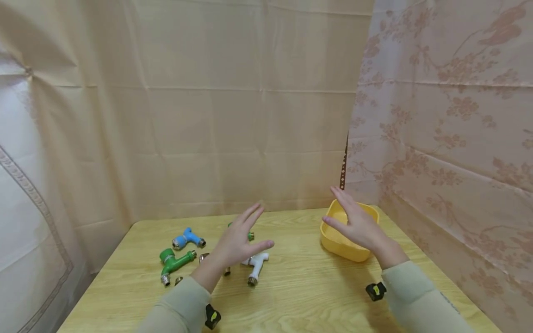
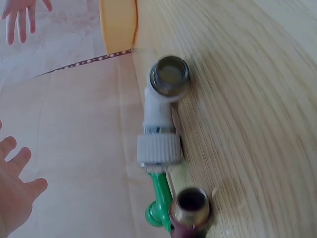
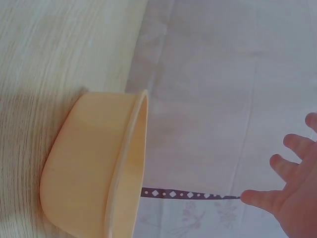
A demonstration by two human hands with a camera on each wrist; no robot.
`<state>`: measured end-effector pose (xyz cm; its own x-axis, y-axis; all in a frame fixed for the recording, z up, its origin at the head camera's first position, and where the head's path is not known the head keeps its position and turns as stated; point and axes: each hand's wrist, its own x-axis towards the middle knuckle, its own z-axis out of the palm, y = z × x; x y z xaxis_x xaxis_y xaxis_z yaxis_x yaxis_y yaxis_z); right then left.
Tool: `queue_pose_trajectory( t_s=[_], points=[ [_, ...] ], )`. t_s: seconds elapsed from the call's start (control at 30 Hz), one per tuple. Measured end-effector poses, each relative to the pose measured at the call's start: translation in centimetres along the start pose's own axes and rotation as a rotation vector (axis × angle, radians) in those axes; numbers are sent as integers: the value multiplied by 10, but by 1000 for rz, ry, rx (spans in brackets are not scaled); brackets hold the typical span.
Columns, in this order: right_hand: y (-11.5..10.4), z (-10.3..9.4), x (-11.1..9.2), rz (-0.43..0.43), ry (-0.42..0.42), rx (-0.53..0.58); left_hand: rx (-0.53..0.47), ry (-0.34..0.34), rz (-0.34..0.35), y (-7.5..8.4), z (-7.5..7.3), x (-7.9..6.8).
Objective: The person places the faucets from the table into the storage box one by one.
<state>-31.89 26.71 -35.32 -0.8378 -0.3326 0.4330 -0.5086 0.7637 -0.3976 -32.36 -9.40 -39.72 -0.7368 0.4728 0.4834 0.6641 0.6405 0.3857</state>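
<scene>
My left hand [image 1: 233, 243] hovers over the table with its fingers straight and thumb spread, holding nothing. Beneath and beside it lie several plastic taps: a white tap [image 1: 259, 267], a green tap [image 1: 176, 263] and a blue tap [image 1: 191, 237]. A second green tap [image 2: 159, 198] and a maroon tap [image 2: 188, 225] show past the white one in the left wrist view; in the head view the hand mostly hides them. On the right, my right hand [image 1: 360, 226] is raised with fingers extended, overlapping a yellow plastic basin [image 1: 347, 249] in the head view; nothing is in its grasp.
The wooden table [image 1: 300, 296] ends at a beige curtain [image 1: 233, 138] behind and a floral curtain [image 1: 449, 152] on the right. A black wrist camera [image 1: 212, 317] hangs at the left sleeve, and another black camera [image 1: 376, 291] at the right sleeve.
</scene>
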Motion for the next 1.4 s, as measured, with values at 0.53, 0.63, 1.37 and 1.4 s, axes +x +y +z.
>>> queue_pose_trajectory(
  t_s=[0.53, 0.63, 1.37, 1.4],
  points=[
    [36, -12, 2, 156, 207, 115, -404, 79, -71, 17, 28, 16],
    [41, -16, 0, 212, 215, 126, -466, 95, -84, 19, 34, 20],
    [73, -21, -6, 511, 349, 542, -812, 107, -280, 35, 57, 34],
    [75, -21, -6, 525, 347, 562, -817, 107, -284, 36, 58, 34]
  ],
)
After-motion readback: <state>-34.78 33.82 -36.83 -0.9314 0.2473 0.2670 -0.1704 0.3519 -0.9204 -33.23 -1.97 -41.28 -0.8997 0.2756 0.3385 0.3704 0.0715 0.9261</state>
